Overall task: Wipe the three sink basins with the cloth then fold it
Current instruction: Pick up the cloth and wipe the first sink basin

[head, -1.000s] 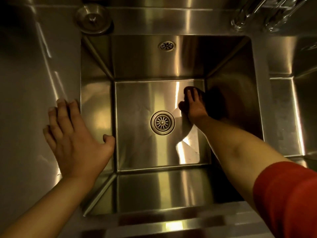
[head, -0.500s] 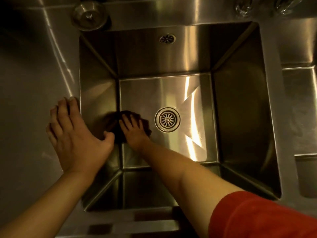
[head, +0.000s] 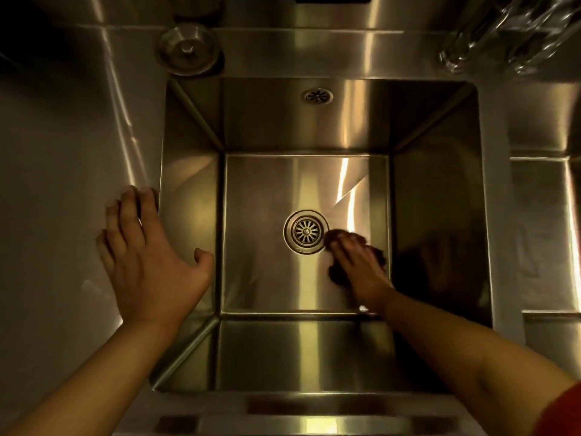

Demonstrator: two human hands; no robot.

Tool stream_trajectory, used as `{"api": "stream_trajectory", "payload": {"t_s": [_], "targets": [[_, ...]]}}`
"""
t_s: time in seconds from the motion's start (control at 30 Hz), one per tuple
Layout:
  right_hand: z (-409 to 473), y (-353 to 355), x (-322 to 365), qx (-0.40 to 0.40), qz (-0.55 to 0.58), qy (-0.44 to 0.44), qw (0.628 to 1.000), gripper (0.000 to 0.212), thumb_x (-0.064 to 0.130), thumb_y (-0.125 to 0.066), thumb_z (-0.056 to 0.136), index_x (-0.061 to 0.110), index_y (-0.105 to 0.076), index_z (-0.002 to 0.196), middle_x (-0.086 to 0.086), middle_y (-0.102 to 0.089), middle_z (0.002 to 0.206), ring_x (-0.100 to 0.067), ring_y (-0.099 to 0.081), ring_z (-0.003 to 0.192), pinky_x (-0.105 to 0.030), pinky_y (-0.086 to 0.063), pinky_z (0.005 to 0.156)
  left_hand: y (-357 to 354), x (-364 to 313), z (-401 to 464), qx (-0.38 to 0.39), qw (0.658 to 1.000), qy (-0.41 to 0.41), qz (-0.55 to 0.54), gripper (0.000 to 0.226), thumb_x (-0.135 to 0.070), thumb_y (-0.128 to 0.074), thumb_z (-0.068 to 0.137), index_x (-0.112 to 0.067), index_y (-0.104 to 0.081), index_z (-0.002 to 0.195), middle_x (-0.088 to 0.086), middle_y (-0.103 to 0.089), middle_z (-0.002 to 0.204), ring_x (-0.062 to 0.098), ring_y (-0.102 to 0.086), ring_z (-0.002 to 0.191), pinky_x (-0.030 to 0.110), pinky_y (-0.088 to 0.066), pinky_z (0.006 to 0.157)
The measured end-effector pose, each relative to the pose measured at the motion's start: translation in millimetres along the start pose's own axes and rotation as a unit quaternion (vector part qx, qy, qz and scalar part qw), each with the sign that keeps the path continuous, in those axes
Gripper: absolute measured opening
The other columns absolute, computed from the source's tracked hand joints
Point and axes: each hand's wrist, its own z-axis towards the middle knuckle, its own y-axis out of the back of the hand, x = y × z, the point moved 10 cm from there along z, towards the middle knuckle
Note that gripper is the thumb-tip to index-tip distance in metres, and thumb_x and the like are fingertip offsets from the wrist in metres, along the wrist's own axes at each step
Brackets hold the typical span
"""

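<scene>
Looking straight down, I see a deep stainless steel sink basin (head: 301,121) filling the centre of the frame, dim warm light streaking its walls. A round metal strainer lid (head: 189,48) sits on the ledge at upper left; a second basin (head: 540,234) edges in at right. The cloth (head: 375,258) is dark, bunched, lying on the basin floor just right of the drain (head: 306,231). My right hand (head: 358,262) presses it flat with straight fingers. My left hand (head: 151,256) rests spread on the counter (head: 63,152) beside the rim.
</scene>
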Motion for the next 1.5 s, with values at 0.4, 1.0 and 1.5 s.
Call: {"api": "stream_trajectory", "payload": {"t_s": [0.4,1.0,1.5], "targets": [[147.8,70.6,34.4,-0.092,0.047,-0.148,0.984,0.085,0.003,-0.048,0.099,0.020,0.003,0.164,-0.010,0.011,0.170,-0.034,0.012,0.156,-0.055,-0.001,0.126,0.0,0.3,0.0,0.021,1.000,0.004,0.010,0.114,-0.049,-0.073,0.070,-0.016,-0.017,0.164,0.011,-0.016,0.171,0.035,-0.011,0.159,0.063,-0.019,0.124],[5.5,-76.3,139.9,0.171,-0.108,0.316,0.927,0.065,0.019,-0.035,0.108,0.030,-0.002,0.163,0.002,0.012,0.170,-0.028,0.014,0.156,-0.053,0.003,0.126,0.8,-2.5,-0.3,0.023,0.999,0.010,0.031,0.116,-0.046,-0.078,0.073,-0.017,-0.014,0.165,0.010,-0.014,0.172,0.033,-0.010,0.160,0.060,-0.018,0.126],[126.1,93.3,-12.9,-0.078,0.041,-0.168,0.982,0.077,0.022,-0.052,0.103,0.018,-0.005,0.164,-0.010,0.005,0.171,-0.034,0.004,0.157,-0.050,-0.008,0.125,-4.1,6.6,-0.6,0.013,1.000,0.010,0.012,0.113,-0.055,-0.061,0.072,-0.018,-0.011,0.166,0.006,-0.013,0.172,0.029,-0.007,0.161,0.057,-0.015,0.127]]}}
